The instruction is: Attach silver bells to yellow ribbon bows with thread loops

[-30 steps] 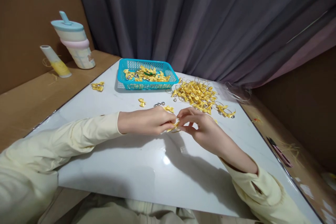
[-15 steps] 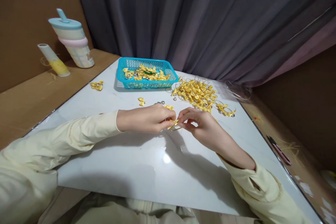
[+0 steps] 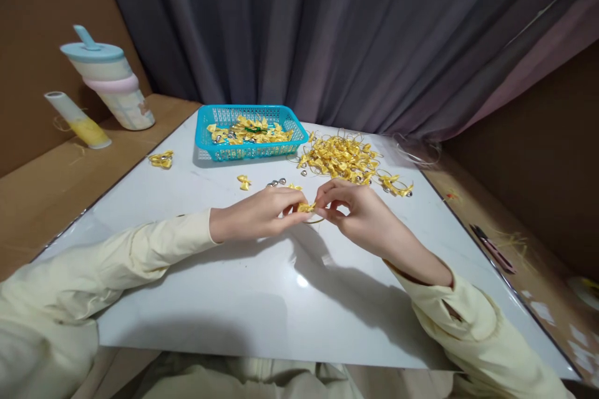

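Between my two hands, above the white tabletop, is a small yellow ribbon bow with a thin gold cord loop hanging under it. My left hand pinches the bow from the left, thumb below and fingers above. From the right, the thumb and fingertips of my right hand close on the bow's other end. Just beyond my fingers lie several silver bells and another yellow bow, partly hidden by my left hand. A loose yellow bow sits a little to the left.
A blue plastic basket holds yellow bows and bells. Right of it spreads a pile of corded bows. A bow cluster lies left. A tumbler and a tube stand on the left ledge; pink-handled snips lie right.
The bow now shows more plainly between my fingertips, and the cord loop hangs lower. Both hands keep their pinch. The whole view has shifted slightly.
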The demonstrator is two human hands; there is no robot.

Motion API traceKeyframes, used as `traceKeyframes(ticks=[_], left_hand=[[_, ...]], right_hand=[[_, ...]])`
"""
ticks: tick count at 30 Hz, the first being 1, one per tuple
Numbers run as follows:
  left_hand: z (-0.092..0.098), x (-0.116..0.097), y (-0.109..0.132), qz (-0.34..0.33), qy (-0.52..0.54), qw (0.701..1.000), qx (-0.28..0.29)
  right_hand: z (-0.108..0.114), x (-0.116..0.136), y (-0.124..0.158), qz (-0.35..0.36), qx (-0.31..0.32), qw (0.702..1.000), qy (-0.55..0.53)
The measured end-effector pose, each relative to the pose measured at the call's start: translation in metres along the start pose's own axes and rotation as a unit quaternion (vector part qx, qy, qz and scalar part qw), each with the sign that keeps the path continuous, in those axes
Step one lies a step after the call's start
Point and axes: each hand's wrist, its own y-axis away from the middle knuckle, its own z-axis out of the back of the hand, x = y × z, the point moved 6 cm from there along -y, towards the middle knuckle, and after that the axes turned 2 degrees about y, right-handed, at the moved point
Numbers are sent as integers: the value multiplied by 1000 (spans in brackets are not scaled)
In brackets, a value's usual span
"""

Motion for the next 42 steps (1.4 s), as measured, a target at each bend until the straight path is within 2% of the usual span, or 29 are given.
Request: traceKeyframes(ticks=[8,16,28,31,35,39,42], left_hand=[[-3,-6,0,-28,3,1000,10],[-7,-6,0,-11,19,1000,-3],[-7,-3,-1,-6,56,997,-54],[-8,-1,0,3,73,996,-60],[-19,11,2,38,142,988,-46],[-37,26,6,94,246,965,-16],[-47,33,8,116,310,944,-6]], right_hand=[[-1,4,6,9,-16,998,57],[-4,7,9,22,-21,995,90],[-5,8,11,29,-38,984,174],[-3,1,8,10,-25,992,122],[-4,-19,-4,-34,20,999,-31],[-17,-40,-10,-114,136,971,-161],[-24,-46,-11,-140,202,949,-198]])
